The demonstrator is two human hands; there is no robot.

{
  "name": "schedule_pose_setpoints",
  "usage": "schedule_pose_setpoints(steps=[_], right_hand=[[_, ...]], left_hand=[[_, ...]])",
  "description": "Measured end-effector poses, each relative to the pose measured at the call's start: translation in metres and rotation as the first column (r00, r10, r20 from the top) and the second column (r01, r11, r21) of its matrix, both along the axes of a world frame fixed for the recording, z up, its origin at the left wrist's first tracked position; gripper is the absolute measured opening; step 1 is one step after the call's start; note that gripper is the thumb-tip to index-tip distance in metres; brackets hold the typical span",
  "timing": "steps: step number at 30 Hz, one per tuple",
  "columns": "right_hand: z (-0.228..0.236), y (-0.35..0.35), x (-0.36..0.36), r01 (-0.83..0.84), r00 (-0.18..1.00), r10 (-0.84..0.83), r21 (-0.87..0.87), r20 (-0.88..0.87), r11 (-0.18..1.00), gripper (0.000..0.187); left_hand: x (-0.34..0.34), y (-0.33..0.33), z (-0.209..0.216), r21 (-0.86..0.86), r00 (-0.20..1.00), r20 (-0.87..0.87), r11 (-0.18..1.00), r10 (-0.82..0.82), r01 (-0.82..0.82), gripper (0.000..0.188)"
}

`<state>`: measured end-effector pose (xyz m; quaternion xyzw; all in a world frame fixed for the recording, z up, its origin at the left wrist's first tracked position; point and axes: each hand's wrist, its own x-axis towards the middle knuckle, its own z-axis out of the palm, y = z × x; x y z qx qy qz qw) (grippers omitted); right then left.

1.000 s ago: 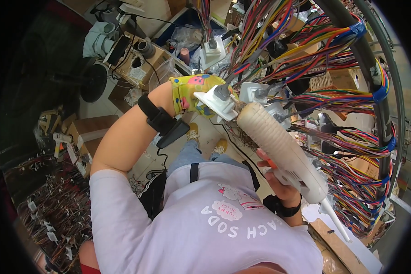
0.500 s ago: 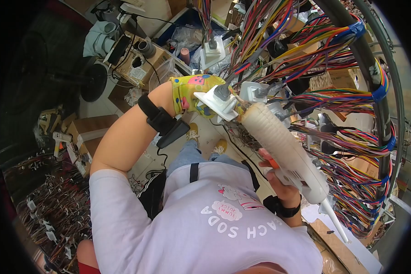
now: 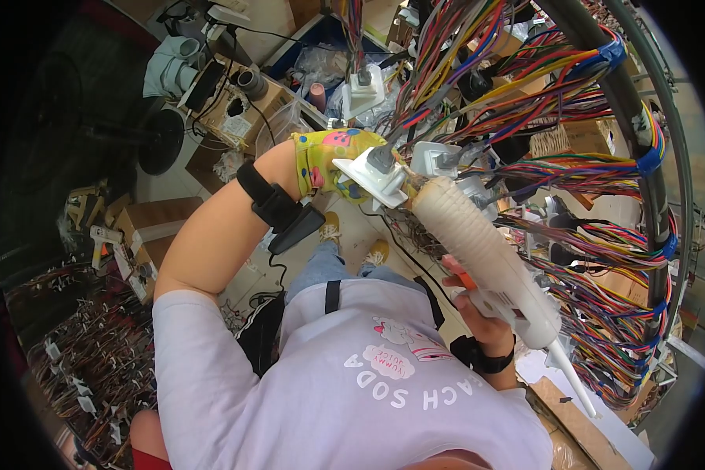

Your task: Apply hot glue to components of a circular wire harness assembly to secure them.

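My left hand, in a yellow patterned glove, is closed on a white plastic connector with a grey plug-shaped piece on its face. Its fingers are partly hidden behind the connector. In my right hand is a white hot glue gun, wrapped in pale tape, with an orange trigger. The gun's nozzle end is close beside the connector, and a glue stick juts from its rear. Another white connector hangs on its wires just right of the held one.
Bundles of coloured wires hang along a curved dark rack bar on the right, tied with blue tape. Another white connector hangs ahead. Cardboard boxes and a blue bin stand beyond. Many wired parts lie lower left.
The glue gun and my right hand have shifted very slightly. My left hand and the connector stay almost in place.
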<state>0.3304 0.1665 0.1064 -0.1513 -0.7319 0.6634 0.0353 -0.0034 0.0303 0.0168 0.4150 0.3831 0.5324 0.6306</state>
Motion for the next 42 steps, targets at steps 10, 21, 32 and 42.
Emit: schedule_pose_setpoints(steps=[10, 21, 32, 42], right_hand=[[-0.001, -0.006, -0.001, 0.116, 0.993, -0.114, -0.139, 0.022, 0.983, 0.051], [-0.006, 0.001, 0.014, 0.119, 0.99, -0.125, -0.08, -0.073, 0.99, 0.061], [-0.006, 0.009, 0.04, 0.095, 0.975, -0.117, -0.124, -0.187, 0.988, 0.067], [-0.001, 0.015, 0.066, 0.059, 0.968, -0.06, -0.01, -0.244, 0.998, 0.066]], left_hand=[[0.001, -0.001, -0.003, -0.199, 0.92, 0.379, 0.98, 0.1, -0.025, 0.029], [0.02, 0.002, 0.046, -0.45, 0.843, 0.397, 0.878, 0.364, -0.167, 0.026], [0.107, -0.005, -0.008, -0.308, 0.447, 0.575, 0.688, 0.685, -0.657, 0.055], [0.147, 0.034, 0.026, -0.296, 0.566, 0.208, 0.602, 0.798, -0.741, 0.053]])
